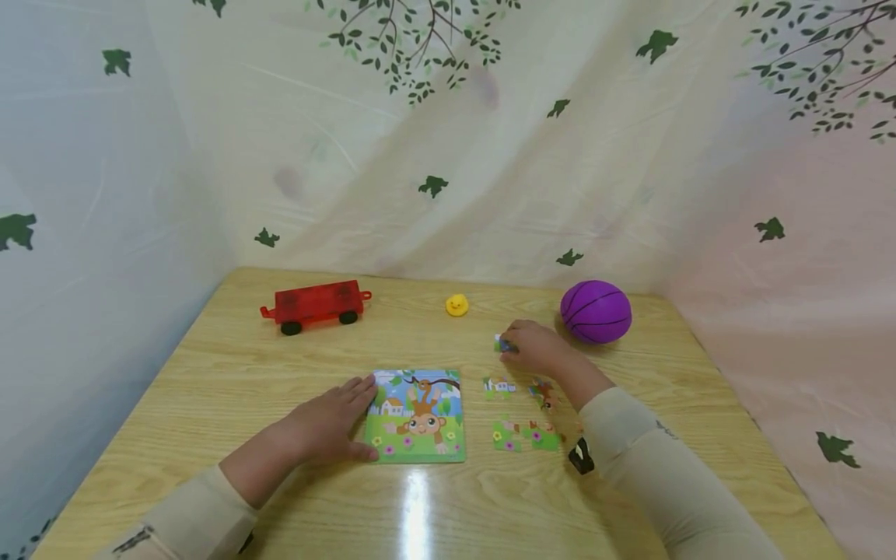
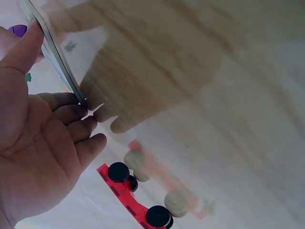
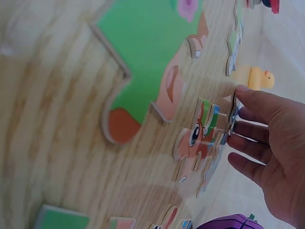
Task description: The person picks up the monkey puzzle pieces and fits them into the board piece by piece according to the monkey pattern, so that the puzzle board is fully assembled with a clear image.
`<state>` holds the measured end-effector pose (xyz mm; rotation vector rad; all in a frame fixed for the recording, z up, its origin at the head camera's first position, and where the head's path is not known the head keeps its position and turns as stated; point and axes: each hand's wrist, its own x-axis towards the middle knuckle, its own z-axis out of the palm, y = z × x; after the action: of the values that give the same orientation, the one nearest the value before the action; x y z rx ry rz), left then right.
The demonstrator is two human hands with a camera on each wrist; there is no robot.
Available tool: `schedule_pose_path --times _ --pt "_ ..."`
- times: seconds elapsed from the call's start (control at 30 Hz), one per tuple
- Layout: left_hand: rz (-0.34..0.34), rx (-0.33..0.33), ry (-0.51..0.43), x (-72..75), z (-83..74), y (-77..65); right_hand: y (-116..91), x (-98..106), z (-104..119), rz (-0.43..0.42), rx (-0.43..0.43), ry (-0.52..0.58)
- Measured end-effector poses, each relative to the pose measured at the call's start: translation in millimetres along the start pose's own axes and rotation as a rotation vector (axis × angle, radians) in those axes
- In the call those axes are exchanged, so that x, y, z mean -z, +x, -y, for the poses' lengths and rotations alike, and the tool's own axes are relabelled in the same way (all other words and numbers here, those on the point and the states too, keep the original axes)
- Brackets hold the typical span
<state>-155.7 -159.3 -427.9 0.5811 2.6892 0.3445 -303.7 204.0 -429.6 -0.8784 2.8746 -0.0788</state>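
A square monkey picture board (image 1: 414, 416) lies flat on the table. My left hand (image 1: 329, 424) rests along its left side, fingertips at the upper left corner and thumb near the lower left one. In the left wrist view the fingers (image 2: 71, 114) are extended and touch the board's edge. Farther back, my right hand (image 1: 535, 346) pinches a small blue-and-white puzzle piece (image 1: 500, 343) by its edges, close over the table. Loose puzzle pieces lie nearby: a house piece (image 1: 499, 387), a monkey-face piece (image 1: 544, 393) and green flower pieces (image 1: 507, 436).
A red toy wagon (image 1: 318, 305) stands at the back left of the wooden table (image 1: 210, 373). A yellow rubber duck (image 1: 457, 305) sits at the back middle. Behind my right hand is a purple ball (image 1: 596, 312). Printed cloth (image 1: 448, 225) encloses the table's back and sides.
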Motion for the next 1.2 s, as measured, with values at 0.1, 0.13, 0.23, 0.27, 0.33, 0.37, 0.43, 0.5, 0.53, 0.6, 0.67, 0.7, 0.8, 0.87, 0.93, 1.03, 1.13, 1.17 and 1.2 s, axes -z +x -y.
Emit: schedule_pose_path --times 0.1,0.13,0.23,0.27,0.33,0.37,0.43,0.5,0.53,0.6,0.67,0.7,0.8,0.87,0.93,1.03,1.13,1.17,1.2 --pt "-0.006 0.000 0.000 -0.6 -0.2 0.0 -0.8 -0.7 1.4 -0.010 0.006 -0.003" --pt "-0.007 0.001 0.003 -0.7 -0.2 0.0 -1.2 -1.2 2.1 -0.016 0.010 -0.003" --pt "-0.012 0.000 0.011 -1.3 0.3 -0.1 -2.0 -2.7 4.8 -0.040 0.031 0.005" --pt "-0.012 -0.001 0.013 -1.5 0.5 0.0 -2.1 -3.1 6.0 -0.050 0.040 0.005" --pt "-0.014 -0.001 0.013 -1.4 0.6 0.2 -1.9 -3.0 9.6 -0.078 0.069 0.011" --pt "-0.015 -0.002 0.013 -1.4 0.6 -0.1 -1.8 -2.4 12.1 -0.090 0.081 0.013" --pt "-0.014 -0.003 0.013 -1.5 0.6 -0.1 -1.7 -0.2 18.4 -0.110 0.102 0.016" --pt "-0.012 -0.003 0.018 -1.3 0.4 0.1 -2.3 2.9 26.4 -0.117 0.112 0.031" --pt "-0.011 -0.003 0.019 -1.1 0.3 0.0 -2.6 4.3 30.7 -0.116 0.115 0.037" --pt "-0.009 -0.001 0.027 -1.1 0.3 0.3 -3.3 6.7 39.8 -0.115 0.125 0.048" --pt "-0.010 -0.006 0.026 -0.9 0.5 0.3 -3.7 8.7 49.3 -0.112 0.142 0.063" --pt "-0.010 -0.006 0.027 -0.8 0.5 0.2 -3.7 9.5 54.1 -0.111 0.151 0.062" --pt "-0.009 -0.006 0.025 -1.5 0.5 0.2 -5.2 11.6 69.2 -0.110 0.174 0.073" --pt "-0.007 -0.008 0.020 -1.6 0.2 0.0 -5.8 12.8 79.8 -0.111 0.188 0.068" --pt "-0.003 -0.004 0.024 -1.7 0.3 0.4 -5.8 14.0 90.5 -0.117 0.210 0.056" --pt "-0.003 -0.005 0.024 -2.6 1.6 1.7 -4.0 14.3 106.1 -0.125 0.254 0.024" --pt "-0.003 -0.003 0.027 -3.5 3.4 2.9 -0.7 13.1 120.3 -0.123 0.292 -0.006" --pt "-0.004 -0.004 0.023 -3.8 4.0 3.4 1.0 12.0 124.4 -0.118 0.301 -0.015" --pt "-0.005 -0.006 0.021 -3.8 4.3 3.3 2.6 10.8 128.6 -0.109 0.307 -0.021"
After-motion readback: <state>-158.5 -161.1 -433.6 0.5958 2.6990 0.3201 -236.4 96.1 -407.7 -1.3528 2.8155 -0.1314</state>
